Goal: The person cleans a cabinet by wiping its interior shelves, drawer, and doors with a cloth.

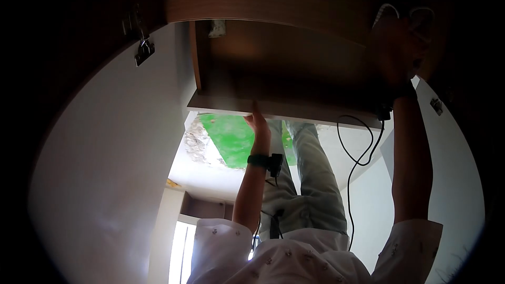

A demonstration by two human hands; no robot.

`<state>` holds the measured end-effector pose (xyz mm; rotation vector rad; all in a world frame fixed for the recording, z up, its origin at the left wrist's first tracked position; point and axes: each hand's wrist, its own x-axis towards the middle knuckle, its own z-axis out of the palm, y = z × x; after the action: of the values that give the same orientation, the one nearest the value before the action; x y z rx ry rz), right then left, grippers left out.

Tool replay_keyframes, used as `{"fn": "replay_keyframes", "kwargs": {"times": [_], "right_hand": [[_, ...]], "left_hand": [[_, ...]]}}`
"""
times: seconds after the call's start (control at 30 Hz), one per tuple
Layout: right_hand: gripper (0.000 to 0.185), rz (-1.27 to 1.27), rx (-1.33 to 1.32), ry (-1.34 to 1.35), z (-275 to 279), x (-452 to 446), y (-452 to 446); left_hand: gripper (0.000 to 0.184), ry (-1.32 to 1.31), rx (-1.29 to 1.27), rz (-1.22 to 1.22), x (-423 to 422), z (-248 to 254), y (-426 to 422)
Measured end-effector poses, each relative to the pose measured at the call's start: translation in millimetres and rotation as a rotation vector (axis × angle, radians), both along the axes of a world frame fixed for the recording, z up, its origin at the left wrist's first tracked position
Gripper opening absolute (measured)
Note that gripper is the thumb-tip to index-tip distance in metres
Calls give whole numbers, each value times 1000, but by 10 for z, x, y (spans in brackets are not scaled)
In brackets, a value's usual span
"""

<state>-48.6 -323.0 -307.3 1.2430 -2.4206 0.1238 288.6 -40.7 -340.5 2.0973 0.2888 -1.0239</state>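
Note:
A brown wooden drawer with a pale front edge stands across the upper middle of the head view. My left hand grips the lower edge of that front, its thumb pointing up against the panel. A black band with a small device is on the left wrist. My right hand reaches up into deep shadow at the right end of the drawer. Its fingers look curled, and pale curved loops show just beyond them. What it holds is too dark to make out.
White cabinet doors with metal hinges flank both sides. A black cable hangs beside my right arm. A small pale item is at the drawer's back left corner. A green patch shows on the floor beyond.

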Motion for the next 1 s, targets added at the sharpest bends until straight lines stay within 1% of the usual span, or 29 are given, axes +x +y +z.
{"fn": "replay_keyframes", "kwargs": {"times": [0.13, 0.2, 0.23, 0.27, 0.33, 0.4, 0.47, 0.5, 0.53, 0.57, 0.6, 0.63, 0.67, 0.73, 0.77, 0.83, 0.87, 0.93, 0.97, 1.0], "right_hand": [[88, 6, -1, -1, -50, -62, 78], [87, 5, -15, 1, -65, -53, 83], [86, 3, -21, 4, -81, -72, 87], [86, 3, -32, 5, -96, -93, 82], [85, 2, -61, 5, -137, -116, 66], [84, 5, -99, 18, -222, -182, 19], [84, 44, -147, 47, -395, -301, -43], [83, 87, -190, 92, -532, -398, -63], [83, 173, -250, 208, -749, -524, -83], [66, 234, -269, 363, -764, -599, -96], [66, 217, -269, 367, -633, -485, -146], [66, 72, -239, 247, -367, -216, -226], [66, -3, -201, 133, -205, -49, -266], [67, -40, -160, 25, -69, 79, -302], [67, -57, -145, 2, -65, 98, -311], [67, -70, -124, -21, -9, 157, -265], [68, -75, -118, -32, 1, 169, -262], [68, -91, -106, -42, 29, 207, -271], [68, -98, -107, -52, 48, 232, -291], [69, -110, -107, -60, 73, 258, -304]], "left_hand": [[65, 32, 62, -6, 95, 59, 195], [63, 94, 245, 4, 206, 18, 254], [58, 97, 246, 23, 213, 29, 297], [58, 114, 171, -16, 218, 93, 318], [62, 71, 425, -43, 195, 144, 360], [60, 55, 423, -61, 161, 107, 389], [59, 21, 454, -60, 124, 259, 571], [54, 59, 470, -96, 128, 313, 625], [49, 106, 477, -135, 195, 302, 633], [49, 100, 474, -148, 205, 299, 639], [43, 149, 498, -102, 216, 314, 685], [38, 197, 528, -57, 245, 352, 755], [38, 197, 536, -72, 333, 408, 869], [36, 351, 434, -144, 493, 476, 1062], [36, 347, 436, -139, 514, 534, 1060], [38, 417, 527, -147, 549, 649, 984], [38, 411, 525, -138, 548, 664, 985], [43, 409, 433, -147, 570, 711, 1001], [43, 398, 429, -138, 612, 694, 1038], [46, 419, 481, -177, 654, 652, 1060]]}}
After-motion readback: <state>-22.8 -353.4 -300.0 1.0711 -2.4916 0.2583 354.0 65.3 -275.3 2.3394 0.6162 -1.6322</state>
